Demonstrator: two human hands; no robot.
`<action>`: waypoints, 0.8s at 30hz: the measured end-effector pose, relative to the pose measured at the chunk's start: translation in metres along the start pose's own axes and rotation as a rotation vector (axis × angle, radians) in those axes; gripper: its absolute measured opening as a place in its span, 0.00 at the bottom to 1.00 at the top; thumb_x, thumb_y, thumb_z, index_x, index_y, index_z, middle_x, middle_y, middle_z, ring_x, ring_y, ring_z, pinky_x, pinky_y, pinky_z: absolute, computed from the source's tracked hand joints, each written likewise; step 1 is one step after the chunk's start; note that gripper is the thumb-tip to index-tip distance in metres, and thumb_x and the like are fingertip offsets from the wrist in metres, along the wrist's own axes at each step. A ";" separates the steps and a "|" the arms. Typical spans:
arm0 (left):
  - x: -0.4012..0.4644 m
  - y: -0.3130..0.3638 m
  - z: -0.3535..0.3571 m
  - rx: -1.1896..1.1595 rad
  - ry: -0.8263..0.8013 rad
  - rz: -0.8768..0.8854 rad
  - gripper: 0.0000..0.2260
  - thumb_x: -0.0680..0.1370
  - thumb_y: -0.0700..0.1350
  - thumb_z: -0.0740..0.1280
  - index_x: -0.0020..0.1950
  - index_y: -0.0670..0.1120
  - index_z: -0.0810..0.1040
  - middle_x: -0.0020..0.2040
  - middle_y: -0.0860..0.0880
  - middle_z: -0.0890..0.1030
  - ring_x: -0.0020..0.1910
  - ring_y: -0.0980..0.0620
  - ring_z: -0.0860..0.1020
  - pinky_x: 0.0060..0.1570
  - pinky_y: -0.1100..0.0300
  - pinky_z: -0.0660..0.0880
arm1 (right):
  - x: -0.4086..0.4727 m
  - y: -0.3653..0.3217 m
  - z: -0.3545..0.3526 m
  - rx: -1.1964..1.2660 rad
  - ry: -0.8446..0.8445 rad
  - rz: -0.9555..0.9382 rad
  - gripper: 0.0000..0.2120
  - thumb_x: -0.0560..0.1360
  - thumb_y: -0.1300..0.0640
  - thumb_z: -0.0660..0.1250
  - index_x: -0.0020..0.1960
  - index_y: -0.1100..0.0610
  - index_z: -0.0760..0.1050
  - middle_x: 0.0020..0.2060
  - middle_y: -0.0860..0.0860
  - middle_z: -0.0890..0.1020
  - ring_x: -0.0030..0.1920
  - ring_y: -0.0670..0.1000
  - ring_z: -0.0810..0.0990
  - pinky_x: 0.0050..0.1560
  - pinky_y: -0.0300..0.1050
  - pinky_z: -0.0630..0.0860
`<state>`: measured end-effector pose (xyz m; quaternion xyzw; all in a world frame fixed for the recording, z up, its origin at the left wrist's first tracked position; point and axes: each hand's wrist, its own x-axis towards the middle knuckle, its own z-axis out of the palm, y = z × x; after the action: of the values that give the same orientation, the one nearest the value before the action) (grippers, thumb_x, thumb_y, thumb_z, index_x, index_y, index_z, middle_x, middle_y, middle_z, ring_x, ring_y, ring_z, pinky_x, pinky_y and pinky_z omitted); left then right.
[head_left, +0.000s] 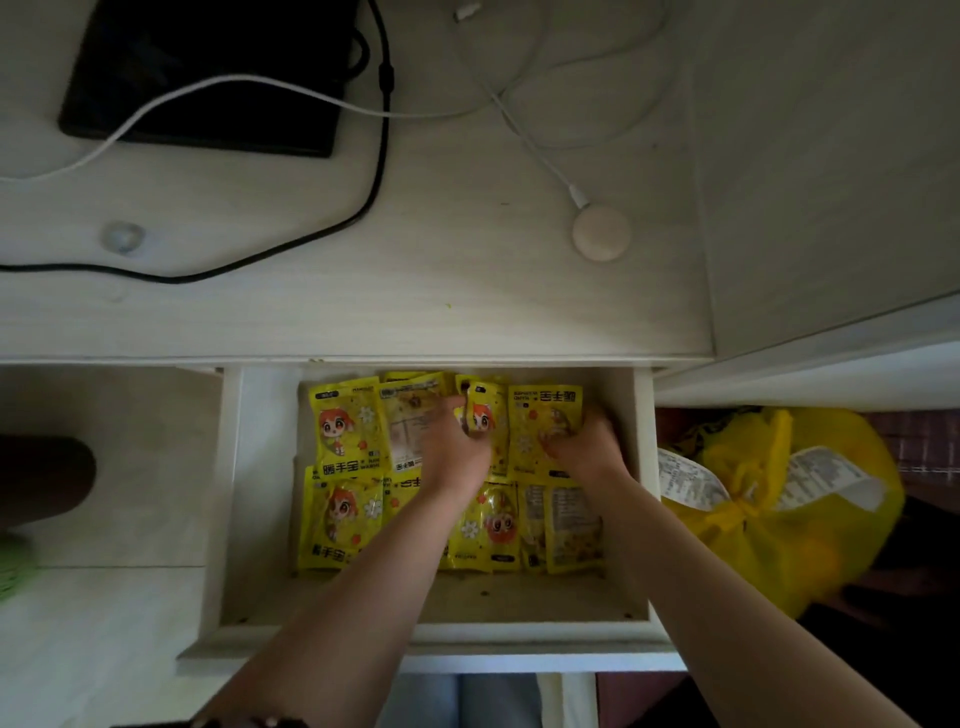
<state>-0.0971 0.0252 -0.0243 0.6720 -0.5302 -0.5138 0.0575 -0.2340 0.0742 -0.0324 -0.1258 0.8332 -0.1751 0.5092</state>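
Note:
An open white drawer (228, 519) under the desk holds several yellow hand-warmer packets with a cartoon figure, laid in two rows. My left hand (454, 449) reaches into the back row and holds an upright yellow packet (485, 415) between thumb and fingers. My right hand (587, 447) rests with curled fingers on the back-right packet (540, 410), gripping its edge. Another packet (345, 428) lies flat at the back left, and more packets (498, 530) lie in the front row, partly under my forearms.
The white desk top (467, 301) carries a black tablet (208, 73), a black cable (374, 171), a white cable (519, 124) and a round white puck (601, 233). A yellow plastic bag (779, 499) with receipts sits right of the drawer.

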 end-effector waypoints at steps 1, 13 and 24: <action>-0.001 0.003 0.001 0.017 0.003 0.006 0.21 0.76 0.34 0.66 0.68 0.43 0.68 0.40 0.52 0.75 0.26 0.58 0.71 0.17 0.71 0.64 | -0.001 0.000 0.000 -0.013 -0.001 0.001 0.15 0.73 0.62 0.68 0.58 0.62 0.70 0.46 0.57 0.79 0.44 0.55 0.79 0.44 0.46 0.76; -0.030 -0.004 -0.038 0.315 0.001 0.157 0.22 0.75 0.39 0.69 0.69 0.46 0.70 0.67 0.44 0.73 0.54 0.44 0.79 0.54 0.49 0.79 | -0.039 -0.003 -0.006 -0.261 0.067 -0.063 0.18 0.78 0.59 0.64 0.64 0.62 0.65 0.57 0.59 0.77 0.57 0.59 0.77 0.51 0.48 0.74; -0.110 -0.042 -0.116 0.305 0.073 0.152 0.15 0.76 0.41 0.67 0.63 0.46 0.75 0.57 0.50 0.80 0.52 0.56 0.79 0.48 0.68 0.74 | -0.125 -0.015 0.011 -0.567 -0.071 -0.358 0.25 0.77 0.63 0.61 0.73 0.58 0.59 0.66 0.59 0.71 0.64 0.59 0.73 0.61 0.52 0.74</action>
<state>0.0272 0.0741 0.0732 0.6491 -0.6489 -0.3968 0.0125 -0.1677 0.1076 0.0702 -0.4130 0.7951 -0.0186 0.4439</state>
